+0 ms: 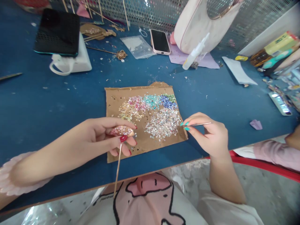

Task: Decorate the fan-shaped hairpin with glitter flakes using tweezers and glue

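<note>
My left hand point(106, 137) is closed on a small oval piece covered in pinkish sequins point(122, 130), mounted on a thin wooden stick point(117, 168) that hangs down toward my lap. My right hand point(206, 134) pinches metal tweezers point(194, 125), their tip at the right edge of a brown cardboard sheet point(112, 103). On the cardboard lie small heaps of sequins: cream, pink, turquoise, blue, green, and a larger silvery pile point(162, 123). Both hands hover just above the cardboard's near edge.
On the blue table: a dark tablet on a white box point(58, 34), a phone point(160, 41), a clear bag point(138, 47), a glue bottle point(194, 53), a pale bag point(199, 22), wooden sticks, paper scraps. Clutter and another person's sleeve point(274, 153) are at right.
</note>
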A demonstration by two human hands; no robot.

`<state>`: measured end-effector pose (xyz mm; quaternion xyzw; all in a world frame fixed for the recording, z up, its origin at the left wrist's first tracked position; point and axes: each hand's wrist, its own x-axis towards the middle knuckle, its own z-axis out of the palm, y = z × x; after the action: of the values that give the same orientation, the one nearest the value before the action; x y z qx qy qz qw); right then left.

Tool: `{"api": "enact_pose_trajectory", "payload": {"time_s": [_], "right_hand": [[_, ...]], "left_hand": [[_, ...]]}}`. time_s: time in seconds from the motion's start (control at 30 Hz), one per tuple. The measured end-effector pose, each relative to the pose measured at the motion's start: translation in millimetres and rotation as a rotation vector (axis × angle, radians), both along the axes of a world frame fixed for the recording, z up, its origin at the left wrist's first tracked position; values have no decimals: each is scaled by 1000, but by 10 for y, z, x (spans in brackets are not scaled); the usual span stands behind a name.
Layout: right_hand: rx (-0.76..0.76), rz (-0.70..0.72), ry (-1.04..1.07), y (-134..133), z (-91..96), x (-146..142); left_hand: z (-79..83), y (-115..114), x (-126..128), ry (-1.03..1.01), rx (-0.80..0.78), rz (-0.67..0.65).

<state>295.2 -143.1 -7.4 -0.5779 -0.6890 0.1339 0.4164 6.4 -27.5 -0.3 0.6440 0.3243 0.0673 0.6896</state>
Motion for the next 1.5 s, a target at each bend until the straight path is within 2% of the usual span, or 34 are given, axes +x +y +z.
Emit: {"api": "enact_pose_trajectory", "payload": {"time_s": [0.5,0.7,0.77,0.9,1.1,1.37,1.5], "right_hand": [[-22,48,7,27,-16,-46],[-132,-136,282,43,-35,19],[-179,-144,344,58,-51,60],[-249,-67,413,88,-95,118],[-310,21,417,102,-78,59],[-441,163,416,158,48,-220],[-452,250,306,200,137,-327]], "left_hand": [[11,-20,18,38,-34,-13],[5,-14,21,36,-18,-48],[16,-4,17,48,-44,-45],[46,17,3,66,-119,-4],[64,20,-7,37,-127,15],[106,23,1,20,-99,-70],[119,25,0,21,-87,-105]]}}
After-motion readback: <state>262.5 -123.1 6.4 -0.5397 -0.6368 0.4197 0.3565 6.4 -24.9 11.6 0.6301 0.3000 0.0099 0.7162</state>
